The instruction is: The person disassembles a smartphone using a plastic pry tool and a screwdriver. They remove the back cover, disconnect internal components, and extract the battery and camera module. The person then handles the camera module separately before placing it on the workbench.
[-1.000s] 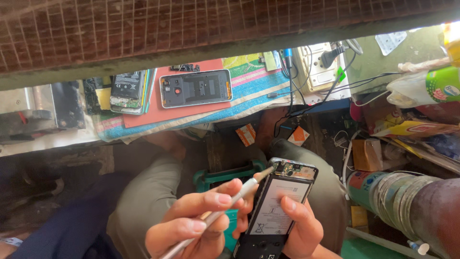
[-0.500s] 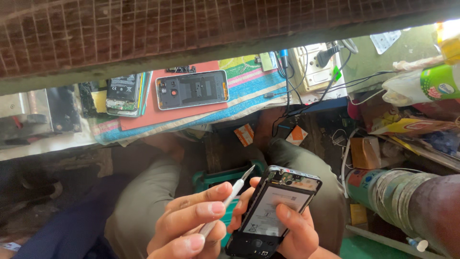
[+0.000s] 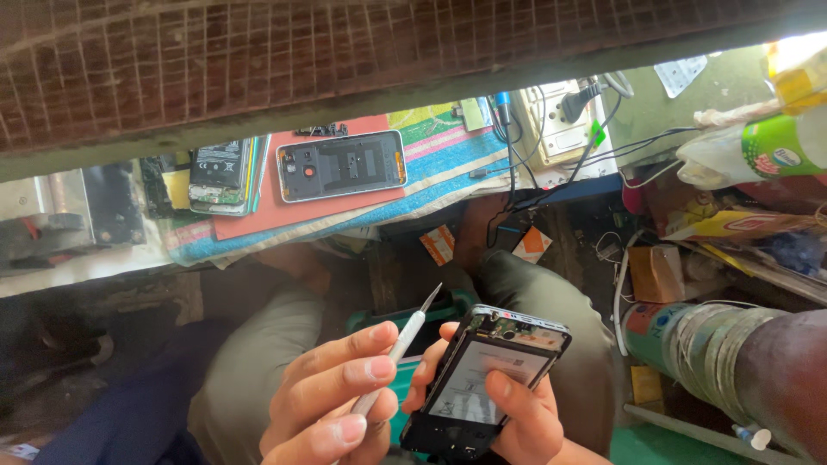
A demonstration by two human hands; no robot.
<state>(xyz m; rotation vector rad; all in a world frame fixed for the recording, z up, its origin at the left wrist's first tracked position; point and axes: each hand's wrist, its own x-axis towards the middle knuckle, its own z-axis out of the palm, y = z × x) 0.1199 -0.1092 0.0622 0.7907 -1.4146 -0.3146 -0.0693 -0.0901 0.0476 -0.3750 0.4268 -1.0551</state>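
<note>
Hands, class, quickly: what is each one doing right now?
Left hand: closed on a white pointed tool.
Right hand: holding an opened phone, back side up.

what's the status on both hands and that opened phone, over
Left hand grip on a white pointed tool, tip clear of the phone. Right hand cradles the opened phone, back off, internals exposed. Nothing between tool and phone.

Workbench [image 3: 86,258], striped mat [image 3: 448,172], red sheet [image 3: 258,220], phone back cover [image 3: 342,165], possibly battery [image 3: 220,175]

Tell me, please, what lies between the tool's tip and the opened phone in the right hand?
Head view: nothing; across the gap between tool and phone shows only green plastic.
</note>
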